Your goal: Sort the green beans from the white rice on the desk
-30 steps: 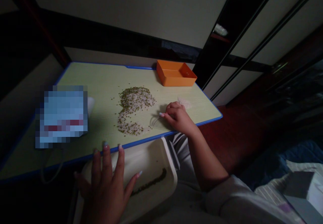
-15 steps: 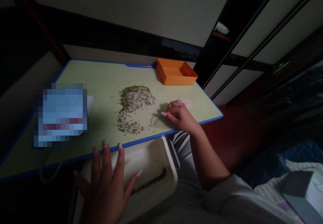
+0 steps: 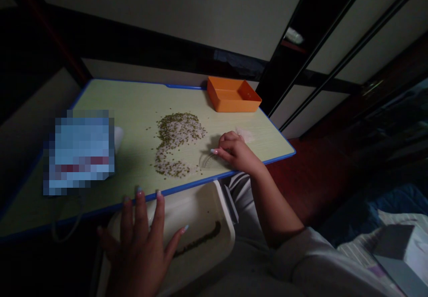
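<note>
Fingers of the right hand (image 3: 237, 153) curled narrow over a clear curved scale (image 3: 207, 161); fingers of the left hand (image 3: 142, 239) spread wide over a cream bin (image 3: 228, 225).
Right thumb lies over the scale, which is flat on the desk (image 3: 133, 96) near its blue front edge; cannot tell whether the fingers grip it. Left hand is palm down, holding nothing visible. Green-and-white grain mix (image 3: 180, 129) lies loose to the left of the scale, in a C-shaped spread open toward the right hand. Small pale heap (image 3: 244, 134) sits just beyond the right knuckles. Bin stands below the desk edge; dark strip of grains (image 3: 200, 242) inside. Orange tray (image 3: 236, 105) rests at the far right of the desk; pixelated object (image 3: 83, 145) at left.
</note>
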The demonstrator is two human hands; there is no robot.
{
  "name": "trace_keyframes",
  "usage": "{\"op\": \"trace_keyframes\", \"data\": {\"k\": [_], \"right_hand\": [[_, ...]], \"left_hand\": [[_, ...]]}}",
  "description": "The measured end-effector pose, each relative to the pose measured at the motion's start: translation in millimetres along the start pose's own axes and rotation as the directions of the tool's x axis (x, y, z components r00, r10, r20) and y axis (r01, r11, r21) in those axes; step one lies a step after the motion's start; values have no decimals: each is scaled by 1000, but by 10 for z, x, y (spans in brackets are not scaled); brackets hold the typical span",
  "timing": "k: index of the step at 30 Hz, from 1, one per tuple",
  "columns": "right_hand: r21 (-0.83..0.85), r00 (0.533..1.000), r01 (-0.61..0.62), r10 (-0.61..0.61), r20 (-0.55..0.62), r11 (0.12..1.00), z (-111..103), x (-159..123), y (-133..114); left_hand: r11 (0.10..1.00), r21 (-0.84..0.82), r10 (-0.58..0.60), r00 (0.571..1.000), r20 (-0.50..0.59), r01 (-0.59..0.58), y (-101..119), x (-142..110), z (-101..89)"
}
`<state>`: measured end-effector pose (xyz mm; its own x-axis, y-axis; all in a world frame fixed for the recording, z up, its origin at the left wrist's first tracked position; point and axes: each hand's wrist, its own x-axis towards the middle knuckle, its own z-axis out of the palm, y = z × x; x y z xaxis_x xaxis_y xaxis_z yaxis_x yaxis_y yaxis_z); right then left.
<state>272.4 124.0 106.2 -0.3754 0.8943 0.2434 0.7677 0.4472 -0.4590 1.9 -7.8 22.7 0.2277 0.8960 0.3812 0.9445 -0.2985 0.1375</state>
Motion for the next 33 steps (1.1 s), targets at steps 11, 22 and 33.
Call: {"op": "trace_keyframes", "data": {"k": [11,22,33], "right_hand": [[54,999,39,-40,8,998,-32,-8,-9],[49,999,45,-46,25,998,-10,-20,-15],[64,998,55,-57,24,996,-2,-62,-30]], "left_hand": [[997,-17,-71,993,94,73,12,-7,-17],[998,-26,-61,996,73,63,4,-16,3],[997,-28,-75,991,115,78,16,-7,-40]]}}
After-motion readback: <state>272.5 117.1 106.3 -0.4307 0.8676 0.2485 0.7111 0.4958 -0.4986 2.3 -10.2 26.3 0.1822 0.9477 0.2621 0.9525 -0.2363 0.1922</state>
